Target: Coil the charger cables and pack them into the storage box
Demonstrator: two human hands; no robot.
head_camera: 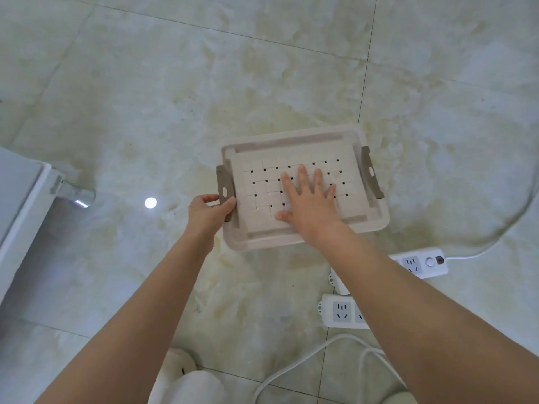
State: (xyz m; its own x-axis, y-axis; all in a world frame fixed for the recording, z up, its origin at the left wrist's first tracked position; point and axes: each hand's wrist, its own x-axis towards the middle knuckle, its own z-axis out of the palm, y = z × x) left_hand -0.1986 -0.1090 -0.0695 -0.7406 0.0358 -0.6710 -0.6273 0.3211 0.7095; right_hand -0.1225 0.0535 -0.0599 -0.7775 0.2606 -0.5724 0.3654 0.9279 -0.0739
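A beige storage box (pixel 376 220) stands on the tiled floor with its woven-pattern lid on. The grey latch (pixel 225 182) on its left side is gripped by my left hand (pixel 208 212), thumb over the latch's lower part. My right hand (pixel 309 199) lies flat on the lid with fingers spread and straight. A second grey latch (pixel 371 173) sits on the box's right side. The inside of the box is hidden by the lid.
Two white power strips (pixel 420 262) (pixel 341 313) lie on the floor at the lower right, partly under my right forearm, with white cables (pixel 294 363) trailing away. A white cabinet (pixel 20 205) stands at the left edge. White slippers (pixel 178 371) show at the bottom.
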